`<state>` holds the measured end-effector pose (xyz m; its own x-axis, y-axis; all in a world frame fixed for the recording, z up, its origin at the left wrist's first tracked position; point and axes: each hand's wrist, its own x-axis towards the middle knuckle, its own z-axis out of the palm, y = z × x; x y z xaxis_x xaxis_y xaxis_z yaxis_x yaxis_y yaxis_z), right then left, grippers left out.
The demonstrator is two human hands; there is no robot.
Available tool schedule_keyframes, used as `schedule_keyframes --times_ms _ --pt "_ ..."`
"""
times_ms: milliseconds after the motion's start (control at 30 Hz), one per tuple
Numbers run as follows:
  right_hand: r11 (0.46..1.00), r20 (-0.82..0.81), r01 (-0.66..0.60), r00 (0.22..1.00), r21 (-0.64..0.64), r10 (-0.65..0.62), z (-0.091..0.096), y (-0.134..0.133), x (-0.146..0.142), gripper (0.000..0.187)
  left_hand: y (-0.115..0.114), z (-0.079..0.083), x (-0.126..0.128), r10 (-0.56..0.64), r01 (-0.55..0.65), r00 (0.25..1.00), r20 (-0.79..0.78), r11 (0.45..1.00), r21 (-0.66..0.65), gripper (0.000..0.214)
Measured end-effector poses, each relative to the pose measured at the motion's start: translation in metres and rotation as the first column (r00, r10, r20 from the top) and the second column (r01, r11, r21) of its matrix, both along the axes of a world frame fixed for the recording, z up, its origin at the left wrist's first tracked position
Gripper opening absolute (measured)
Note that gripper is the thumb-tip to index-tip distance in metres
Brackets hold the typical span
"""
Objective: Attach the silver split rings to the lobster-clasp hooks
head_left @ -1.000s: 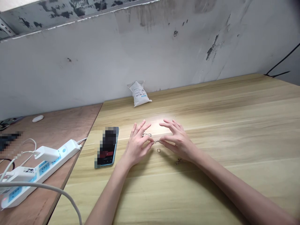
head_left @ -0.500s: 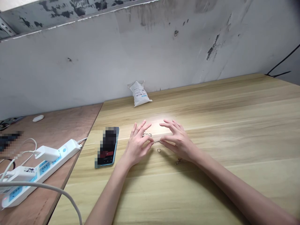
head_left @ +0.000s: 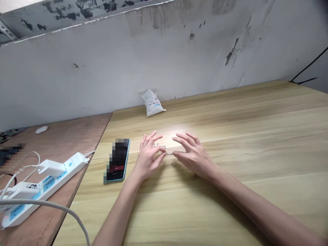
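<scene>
Between my hands is a small silvery metal chain piece [head_left: 169, 154], too small to make out fully. My left hand [head_left: 150, 158] pinches its left end between thumb and forefinger, the other fingers raised and spread. At its right end, the thumb and forefinger of my right hand [head_left: 193, 155] are closed, with the remaining fingers lifted. A single metal ring [head_left: 173, 164] lies on the table just below. Several metal rings [head_left: 164, 147] lie behind my left fingers, partly hidden. Under my right palm sits a small heap of metal pieces [head_left: 194, 177].
A phone [head_left: 119, 160] lies left of my left hand on the wooden table [head_left: 230, 136]. By the wall stands a white plastic packet [head_left: 153, 104]. A power strip [head_left: 48, 184] with chargers and a grey cable [head_left: 64, 206] occupy the brown surface at left.
Both hands have shifted slightly left with the small metal chain piece between them. More of the rings behind my left hand show now.
</scene>
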<state>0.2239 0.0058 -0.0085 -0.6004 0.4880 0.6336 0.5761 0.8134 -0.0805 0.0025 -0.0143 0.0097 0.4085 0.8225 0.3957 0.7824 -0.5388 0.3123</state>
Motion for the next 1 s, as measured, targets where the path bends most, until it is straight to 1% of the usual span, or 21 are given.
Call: schedule_keyframes --times_ms 67,200,300,433,533,767,933,1000 --pt "1.0 -0.041 -0.011 0.999 -0.021 0.01 -0.0016 0.0002 -0.0002 0.016 0.0003 0.0002 -0.0011 -0.004 0.004 1.0 0.006 1.0 0.0 0.011" --pt "0.99 -0.145 -0.003 0.989 -0.143 -0.018 -0.0038 0.0 -0.0011 0.015 0.0009 -0.0004 -0.0026 -0.01 0.009 1.0 0.01 1.0 0.019 0.011" --pt "0.974 -0.184 -0.033 0.983 -0.222 -0.008 -0.0042 -0.0002 -0.0013 0.016 0.0011 -0.0013 -0.002 -0.026 0.026 1.0 -0.006 0.999 0.029 0.012" --pt "0.961 -0.222 -0.052 0.975 -0.27 -0.01 -0.0041 0.0 -0.0003 0.016 0.001 -0.0018 0.0002 -0.039 0.04 0.999 -0.024 0.999 0.036 0.013" --pt "0.968 -0.217 -0.045 0.976 -0.247 -0.01 -0.0031 -0.0003 -0.0004 0.017 0.0006 -0.002 0.0011 -0.036 0.037 0.999 -0.036 0.999 0.027 0.012" --pt "0.993 -0.166 -0.04 0.986 -0.11 0.021 -0.0009 -0.0007 -0.0018 0.016 0.0002 -0.0024 0.0002 -0.044 0.044 0.997 -0.059 0.999 0.002 0.012" --pt "0.998 -0.045 -0.059 0.997 -0.003 0.059 -0.0004 0.0022 0.0023 0.017 0.0014 -0.0023 -0.0031 -0.01 0.01 1.0 -0.027 1.0 0.011 0.01" --pt "0.997 0.024 -0.074 0.997 0.01 0.074 -0.0007 0.0033 0.0034 0.016 0.0022 -0.0026 -0.0048 0.013 -0.013 1.0 -0.007 1.0 0.011 0.01"
